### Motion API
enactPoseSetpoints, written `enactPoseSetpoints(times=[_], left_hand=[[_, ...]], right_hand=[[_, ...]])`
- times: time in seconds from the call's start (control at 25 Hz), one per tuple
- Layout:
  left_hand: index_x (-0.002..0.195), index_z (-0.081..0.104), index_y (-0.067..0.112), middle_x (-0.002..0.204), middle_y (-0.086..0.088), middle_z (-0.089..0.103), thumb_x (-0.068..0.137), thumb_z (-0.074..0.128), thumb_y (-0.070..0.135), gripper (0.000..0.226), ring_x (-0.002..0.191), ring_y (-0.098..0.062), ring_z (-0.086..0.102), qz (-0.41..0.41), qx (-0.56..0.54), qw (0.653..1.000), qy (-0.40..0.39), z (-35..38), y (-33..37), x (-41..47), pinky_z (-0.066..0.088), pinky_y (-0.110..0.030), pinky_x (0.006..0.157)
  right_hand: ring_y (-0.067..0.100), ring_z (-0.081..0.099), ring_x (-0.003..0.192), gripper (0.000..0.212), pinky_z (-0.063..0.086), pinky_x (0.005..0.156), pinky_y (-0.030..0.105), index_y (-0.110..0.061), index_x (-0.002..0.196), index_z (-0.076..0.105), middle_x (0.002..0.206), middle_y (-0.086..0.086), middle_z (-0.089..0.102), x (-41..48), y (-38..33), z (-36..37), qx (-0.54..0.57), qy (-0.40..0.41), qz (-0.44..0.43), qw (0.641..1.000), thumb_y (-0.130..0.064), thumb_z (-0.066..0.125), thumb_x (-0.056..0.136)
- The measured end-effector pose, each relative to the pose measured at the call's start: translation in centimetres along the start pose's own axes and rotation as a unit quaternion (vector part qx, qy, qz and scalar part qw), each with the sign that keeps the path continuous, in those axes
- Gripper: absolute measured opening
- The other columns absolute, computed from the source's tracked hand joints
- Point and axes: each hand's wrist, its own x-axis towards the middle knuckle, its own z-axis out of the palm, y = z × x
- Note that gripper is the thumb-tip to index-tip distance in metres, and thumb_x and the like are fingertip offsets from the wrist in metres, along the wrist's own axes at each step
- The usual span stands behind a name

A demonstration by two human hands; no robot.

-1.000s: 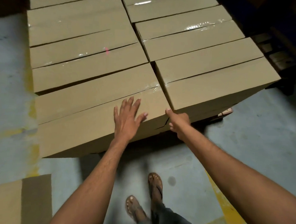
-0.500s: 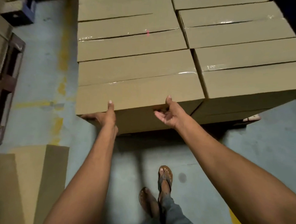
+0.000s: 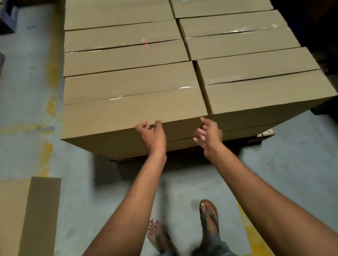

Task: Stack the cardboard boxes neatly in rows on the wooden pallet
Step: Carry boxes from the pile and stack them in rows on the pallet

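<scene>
Taped cardboard boxes [image 3: 126,49] sit in two tight rows, their tops level. The nearest left-row box [image 3: 126,115] serves as the landmark: the left hand [image 3: 152,136] hovers at its front upper edge, fingers loosely curled and gripping nothing. The right hand [image 3: 210,135] is at its right front corner, open and empty. The pallet is largely hidden beneath.
</scene>
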Motion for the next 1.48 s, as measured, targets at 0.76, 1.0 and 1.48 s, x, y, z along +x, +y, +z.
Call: enactPoseSetpoints(times=[0.76,1.0,1.48], left_hand=[[0.150,0.048,0.021,0.148,-0.007,0.051,0.100,0.050,0.056,0.061,0.137,-0.025,0.045,0.376,0.533,0.748,-0.121,24.2,1.4,-2.3,0.037,-0.045,0.116],[0.160,0.029,0.016,0.164,-0.012,0.030,0.104,0.042,0.046,0.065,0.152,-0.029,0.025,0.371,0.572,0.727,-0.085,27.1,2.8,0.6,0.016,-0.048,0.126],[0.164,0.009,0.026,0.171,0.002,0.006,0.108,0.016,0.051,0.062,0.158,-0.023,0.007,0.305,0.627,0.716,-0.039,26.6,1.8,2.6,0.002,-0.050,0.127]], right_hand=[[0.029,0.032,0.142,0.043,0.030,0.115,0.051,-0.024,0.138,0.053,0.154,0.008,0.039,19.6,-19.5,-17.8,-0.598,0.067,-0.391,0.696,-0.048,0.045,0.103],[0.036,0.019,0.153,0.076,0.019,0.122,0.058,-0.015,0.156,0.030,0.165,0.015,0.023,28.3,-27.9,-23.5,-0.529,0.227,-0.324,0.750,-0.064,0.044,0.099],[0.045,0.012,0.152,0.085,0.009,0.117,0.066,-0.032,0.163,0.014,0.168,0.023,0.009,31.4,-28.7,-22.0,-0.594,0.245,-0.255,0.722,-0.081,0.014,0.093]])
